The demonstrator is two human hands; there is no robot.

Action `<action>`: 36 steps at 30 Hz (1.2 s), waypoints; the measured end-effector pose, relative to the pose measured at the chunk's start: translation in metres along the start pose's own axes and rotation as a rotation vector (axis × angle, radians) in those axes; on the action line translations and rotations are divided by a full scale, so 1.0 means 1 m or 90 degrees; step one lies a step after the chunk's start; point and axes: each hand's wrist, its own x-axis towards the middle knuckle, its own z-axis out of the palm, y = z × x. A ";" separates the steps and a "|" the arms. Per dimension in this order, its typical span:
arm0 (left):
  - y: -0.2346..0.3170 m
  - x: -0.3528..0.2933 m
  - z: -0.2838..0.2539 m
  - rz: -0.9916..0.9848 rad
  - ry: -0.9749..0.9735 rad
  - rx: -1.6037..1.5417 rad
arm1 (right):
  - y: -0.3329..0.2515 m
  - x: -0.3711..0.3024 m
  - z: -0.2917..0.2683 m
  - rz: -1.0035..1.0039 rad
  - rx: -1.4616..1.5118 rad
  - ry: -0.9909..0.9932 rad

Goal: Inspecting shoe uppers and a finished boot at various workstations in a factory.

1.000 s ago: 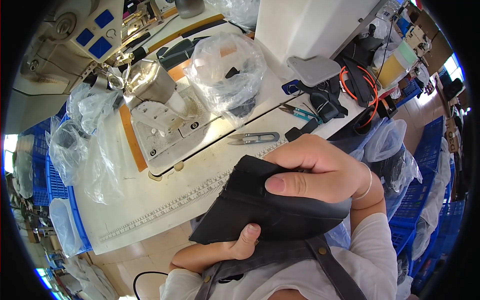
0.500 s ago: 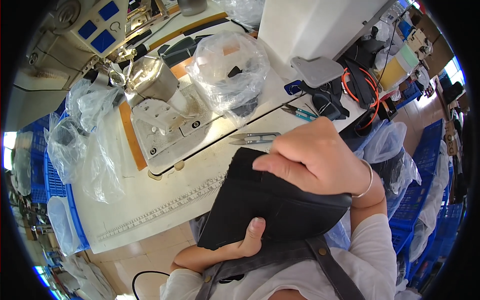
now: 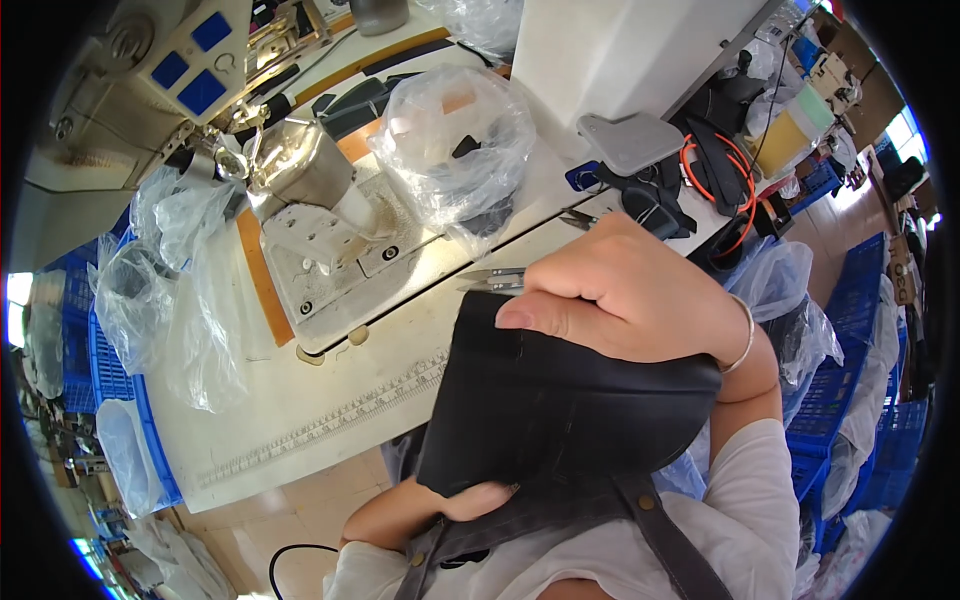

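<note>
A black, leather-like panel [image 3: 540, 405] is held up before my chest, over the table's front edge. My right hand [image 3: 630, 290] pinches its upper edge, thumb on the near face and the other fingers curled over. At the lower left edge is my left hand [image 3: 465, 503], gripping the panel with its thumb low; the thumb is slightly blurred and the fingers are hidden behind the panel. Thread snips [image 3: 488, 279] lie on the table just beyond the panel, partly covered by it and my right hand. A second pair of snips [image 3: 577, 217] shows only its tips.
A sewing machine [image 3: 310, 170] stands at the far left, with a clear plastic bag [image 3: 455, 150] beside it. A measuring tape [image 3: 330, 415] runs along the white table [image 3: 240, 420]. A grey tray [image 3: 630, 142], black pieces and an orange cord [image 3: 748, 215] sit at right, near blue crates [image 3: 835, 400].
The panel has tilted and shifted slightly right. My left thumb has slid down toward its lower edge. My right hand has moved a little up and left, covering more of the snips.
</note>
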 end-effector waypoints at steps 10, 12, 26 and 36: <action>0.031 0.015 -0.016 -0.093 0.095 0.289 | 0.001 -0.011 0.007 -0.086 -0.146 -0.043; 0.028 0.015 -0.012 -0.057 0.173 0.216 | 0.003 -0.013 0.006 -0.076 -0.125 -0.048; 0.018 0.020 -0.014 0.449 0.149 0.719 | 0.004 -0.053 0.055 -0.421 -0.501 0.342; 0.015 0.024 -0.011 0.510 0.123 0.719 | 0.012 -0.066 0.061 -0.448 -0.568 0.338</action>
